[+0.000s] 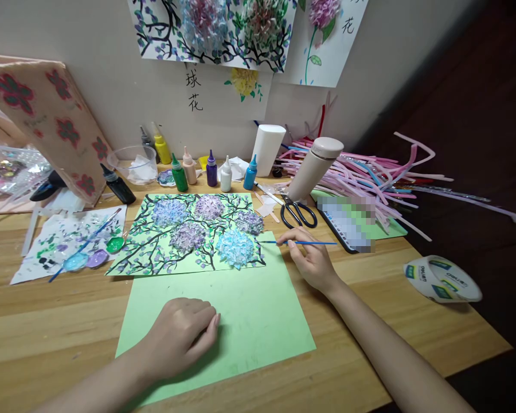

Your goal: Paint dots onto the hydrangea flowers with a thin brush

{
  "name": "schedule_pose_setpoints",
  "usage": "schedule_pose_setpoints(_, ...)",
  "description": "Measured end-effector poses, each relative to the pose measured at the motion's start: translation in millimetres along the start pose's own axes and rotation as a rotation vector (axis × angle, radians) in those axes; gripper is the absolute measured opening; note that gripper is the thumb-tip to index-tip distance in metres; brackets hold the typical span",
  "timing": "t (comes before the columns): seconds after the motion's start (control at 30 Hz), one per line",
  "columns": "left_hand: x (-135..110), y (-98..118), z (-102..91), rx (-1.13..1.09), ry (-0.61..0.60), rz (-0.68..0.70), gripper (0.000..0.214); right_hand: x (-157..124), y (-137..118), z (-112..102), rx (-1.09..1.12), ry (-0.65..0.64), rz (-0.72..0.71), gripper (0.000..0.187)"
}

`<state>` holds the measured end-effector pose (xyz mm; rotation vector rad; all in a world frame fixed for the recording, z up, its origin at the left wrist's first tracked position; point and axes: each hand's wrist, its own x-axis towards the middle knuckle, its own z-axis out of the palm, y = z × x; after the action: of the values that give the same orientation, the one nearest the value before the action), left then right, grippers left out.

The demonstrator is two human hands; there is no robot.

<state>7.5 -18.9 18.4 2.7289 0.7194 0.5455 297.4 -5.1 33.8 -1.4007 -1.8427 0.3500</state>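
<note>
My right hand (312,258) pinches a thin blue paintbrush (316,242), its tip at the right edge of the flower painting (146,232). The painting carries black branches, small purple and green leaves, and several raised crumpled-paper flowers; a light blue flower (235,248) lies nearest the brush. Under the painting's lower part is a sheet of green paper (241,321). On that sheet rests my left hand (184,330), loosely curled into a fist with nothing seen in it.
Left of the painting, a paint-stained tissue (47,238) bears paint caps, including a green one (115,245), and another brush (92,238). Behind stand paint bottles (212,172). To the right are scissors (298,212), a tumbler (316,166), a phone (344,226), pipe cleaners (370,178) and a tape roll (442,279).
</note>
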Motion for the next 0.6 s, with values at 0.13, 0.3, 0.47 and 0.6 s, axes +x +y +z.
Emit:
schedule_pose_setpoints(0.13,-0.1,-0.4,0.3,0.000,-0.003,0.000,0.032,0.0,-0.4,-0.6,0.002,0.005,-0.012,0.019)
schedule_pose_setpoints(0.3,-0.4,-0.2,-0.3,0.004,0.006,0.001,0.032,-0.1,-0.6,-0.8,0.008,0.005,-0.014,0.018)
schedule_pose_setpoints(0.47,0.5,-0.3,-0.5,-0.005,0.010,0.007,0.032,0.7,-0.2,-1.5,0.004,0.008,-0.014,0.019)
schedule_pose_setpoints(0.6,1.0,-0.7,-0.1,-0.003,0.009,0.004,0.032,1.6,0.5,-2.0,0.001,0.027,-0.011,0.019)
